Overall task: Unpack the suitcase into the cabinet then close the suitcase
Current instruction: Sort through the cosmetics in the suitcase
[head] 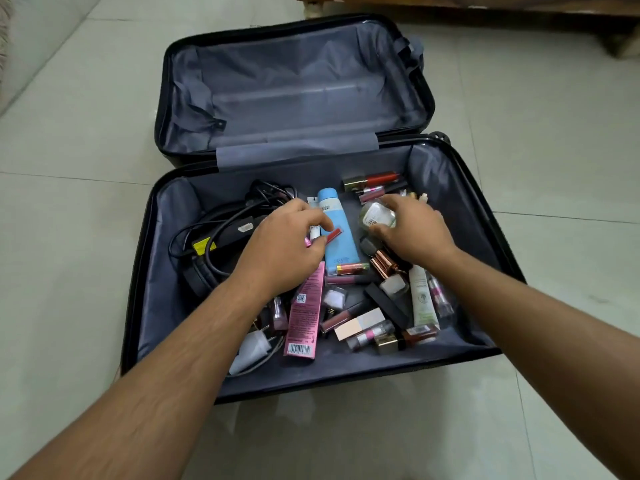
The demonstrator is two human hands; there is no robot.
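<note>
Fingers of my left hand (280, 251) curl around a few small sticks, one red (334, 234) and one with a pink tip (307, 242); I cannot tell how many, since my hand hides most of them. My right hand (412, 233) holds a small round clear bottle (378, 215) with a white label. Both hands are inside the open suitcase (173, 271) on the tiled floor (69, 202). Its lower half holds a blue tube (337, 233), a pink box (304, 318), black cables (221, 230), a white plug (254, 348) and many little makeup things, too jumbled to name. The lid half (294, 88) lies flat behind. Brown wooden furniture (485, 8) is cut off at the top.
</note>
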